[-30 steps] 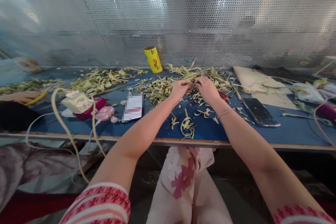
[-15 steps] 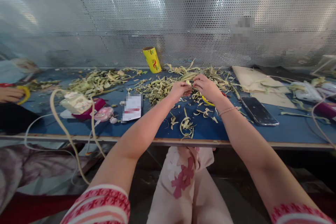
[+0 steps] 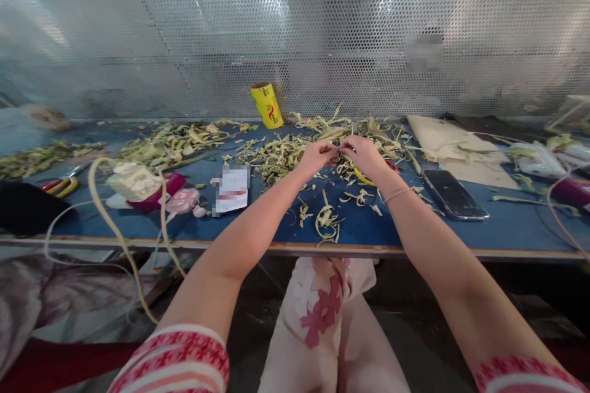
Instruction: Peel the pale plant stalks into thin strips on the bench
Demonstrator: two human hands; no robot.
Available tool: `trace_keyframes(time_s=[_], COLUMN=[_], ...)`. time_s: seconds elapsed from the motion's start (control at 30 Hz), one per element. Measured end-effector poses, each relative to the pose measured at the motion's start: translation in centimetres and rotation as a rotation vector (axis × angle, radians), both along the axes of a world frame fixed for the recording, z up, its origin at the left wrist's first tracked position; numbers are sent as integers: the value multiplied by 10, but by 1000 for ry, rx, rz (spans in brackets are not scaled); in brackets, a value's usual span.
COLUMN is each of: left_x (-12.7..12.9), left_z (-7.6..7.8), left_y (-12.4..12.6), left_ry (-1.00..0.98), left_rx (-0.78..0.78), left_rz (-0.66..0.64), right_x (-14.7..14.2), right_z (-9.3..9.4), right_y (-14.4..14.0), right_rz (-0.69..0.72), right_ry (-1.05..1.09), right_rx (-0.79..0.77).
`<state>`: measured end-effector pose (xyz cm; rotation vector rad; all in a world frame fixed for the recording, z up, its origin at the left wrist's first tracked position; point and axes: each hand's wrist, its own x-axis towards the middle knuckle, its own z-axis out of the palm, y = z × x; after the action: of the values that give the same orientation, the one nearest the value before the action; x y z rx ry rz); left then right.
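Both hands, left hand (image 3: pixel 317 156) and right hand (image 3: pixel 364 155), pinch one leaf strip (image 3: pixel 338 150) with closed fingers; the heap of strips (image 3: pixel 281 156) on the bench (image 3: pixel 415 227) is mostly unsorted.

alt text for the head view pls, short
A person's left hand and right hand meet, pinching a small piece over a pile of pale green leaf strips on a blue worktable. A black phone lies to the right, a yellow roll stands by the perforated metal screen behind.
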<state>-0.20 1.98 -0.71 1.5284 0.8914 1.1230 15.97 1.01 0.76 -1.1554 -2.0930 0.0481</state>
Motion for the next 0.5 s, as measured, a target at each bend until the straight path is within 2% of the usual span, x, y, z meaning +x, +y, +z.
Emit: trace_keyframes(time_s=[0.27, 0.5], left_x=[2, 5], left_z=[0, 2], left_y=[0, -6], left_ry=[-47, -36], left_rx=[-33, -85], left_rz=[-87, -55], right_x=[1, 1], right_z=[-1, -4], right_y=[1, 4], right_rz=[-27, 2], right_ry=[71, 131], right_rx=[-46, -41])
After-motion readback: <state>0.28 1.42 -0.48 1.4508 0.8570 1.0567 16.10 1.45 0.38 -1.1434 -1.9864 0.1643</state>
